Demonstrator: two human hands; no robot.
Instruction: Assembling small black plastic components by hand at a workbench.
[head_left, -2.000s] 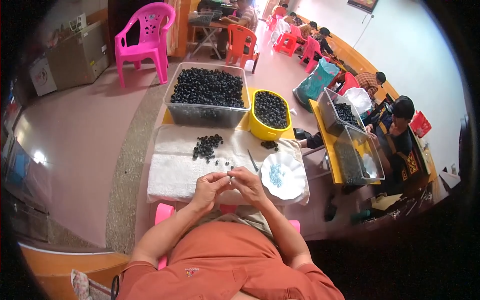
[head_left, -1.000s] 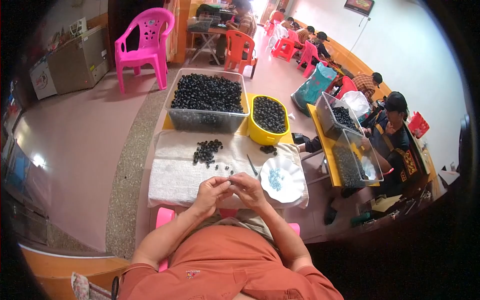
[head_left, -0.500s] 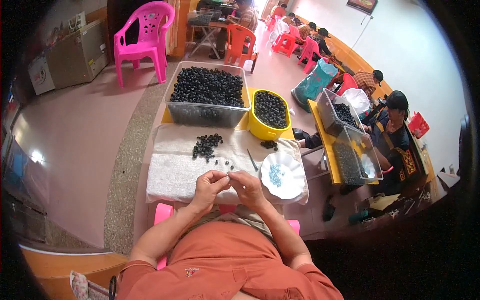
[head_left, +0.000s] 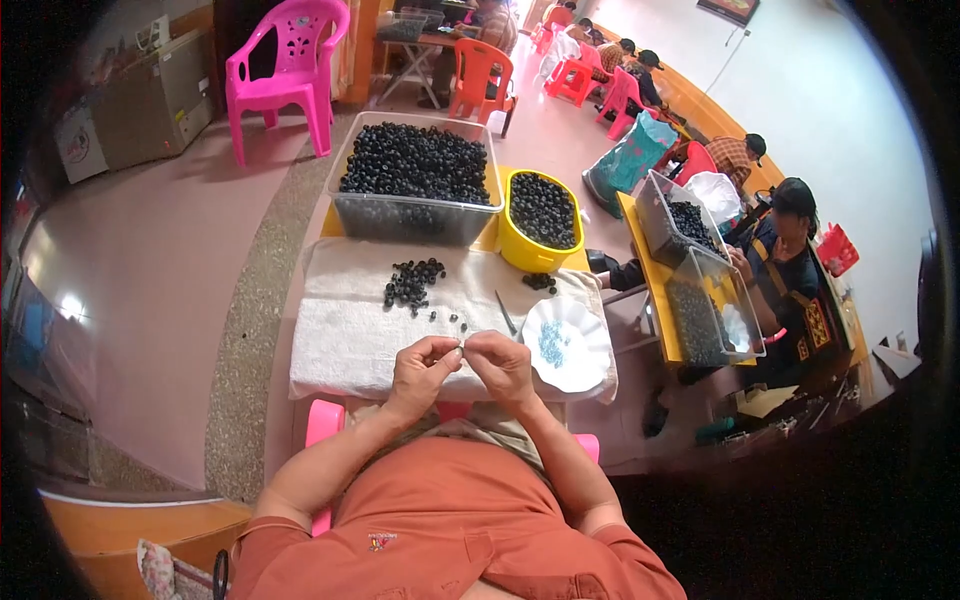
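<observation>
Above the near part of a white cloth, my left hand and my right hand meet fingertip to fingertip. Both are closed in a pinch; what they hold is small and mostly hidden by the fingers. Just beyond them lie a few loose black ring-like pieces, with a small heap of black pieces farther off. To the right of my right hand sits a white scalloped plate with tiny light-blue bits on it. A slim dark pointed tool rests between plate and heap.
A clear plastic tub and a yellow basket, both full of black pieces, stand at the cloth's far edge. Several more pieces lie by the basket. On the right, a co-worker sits beside clear bins. A pink chair stands far left.
My right hand has turned, its knuckles now higher and slightly farther right. The fingertips of both hands stay together. The pieces on the cloth lie as before; the whole view has shifted slightly.
</observation>
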